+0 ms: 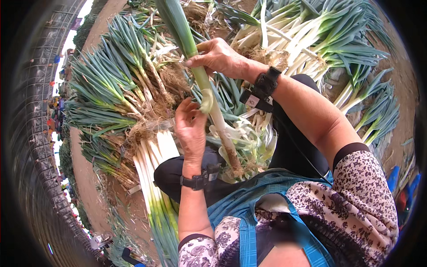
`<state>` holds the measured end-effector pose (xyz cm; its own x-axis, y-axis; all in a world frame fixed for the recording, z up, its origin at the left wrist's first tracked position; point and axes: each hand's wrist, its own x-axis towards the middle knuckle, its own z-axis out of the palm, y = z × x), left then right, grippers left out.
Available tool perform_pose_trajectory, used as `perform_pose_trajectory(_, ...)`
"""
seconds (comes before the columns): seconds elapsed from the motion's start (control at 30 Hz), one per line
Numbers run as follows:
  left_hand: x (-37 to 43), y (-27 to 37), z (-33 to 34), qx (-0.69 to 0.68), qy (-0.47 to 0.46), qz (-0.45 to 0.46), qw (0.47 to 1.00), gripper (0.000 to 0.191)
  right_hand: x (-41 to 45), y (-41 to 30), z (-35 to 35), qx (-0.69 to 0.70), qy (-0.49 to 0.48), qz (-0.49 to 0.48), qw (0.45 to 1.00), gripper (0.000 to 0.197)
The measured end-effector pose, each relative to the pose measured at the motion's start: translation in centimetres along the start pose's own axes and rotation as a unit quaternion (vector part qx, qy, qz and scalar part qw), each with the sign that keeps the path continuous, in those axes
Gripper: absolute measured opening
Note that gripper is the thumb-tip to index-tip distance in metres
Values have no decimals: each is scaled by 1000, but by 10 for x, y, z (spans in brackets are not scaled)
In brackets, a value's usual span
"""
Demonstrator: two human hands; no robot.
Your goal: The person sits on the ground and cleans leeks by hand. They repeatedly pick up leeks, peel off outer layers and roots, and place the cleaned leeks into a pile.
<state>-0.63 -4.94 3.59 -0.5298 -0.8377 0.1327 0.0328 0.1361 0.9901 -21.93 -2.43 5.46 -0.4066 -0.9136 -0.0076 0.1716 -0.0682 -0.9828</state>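
My right hand (218,60) grips a thick leek (218,116) around its green upper stem. The leek slants down towards my lap, with its brown, soil-stained lower end and roots near my apron. Partway down the stem, a pale green strip of outer sheath (207,100) curls away. My left hand (190,128) is beside that strip, fingers curled and thumb tip close to its lower end. Whether the fingers pinch it cannot be made out. Under the leek lies a heap of stripped pale sheaths (253,137).
Cleaned white leeks (156,170) lie left of my knee. Untrimmed leeks with dirty roots (110,76) are piled at far left. A large stack of white-stemmed leeks (313,36) fills the upper right. Both wrists wear black straps; a cable runs along my right leg.
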Motion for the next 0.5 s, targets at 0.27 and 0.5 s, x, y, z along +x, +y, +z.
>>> perform_pose_trajectory(0.27,-13,-38,-53,285,-10,-67,956,8,11,6,2,19,100,43,994,46)
perform_pose_trajectory(0.5,5,-1,-25,258,38,50,964,20,5,-1,13,-91,152,-34,984,53)
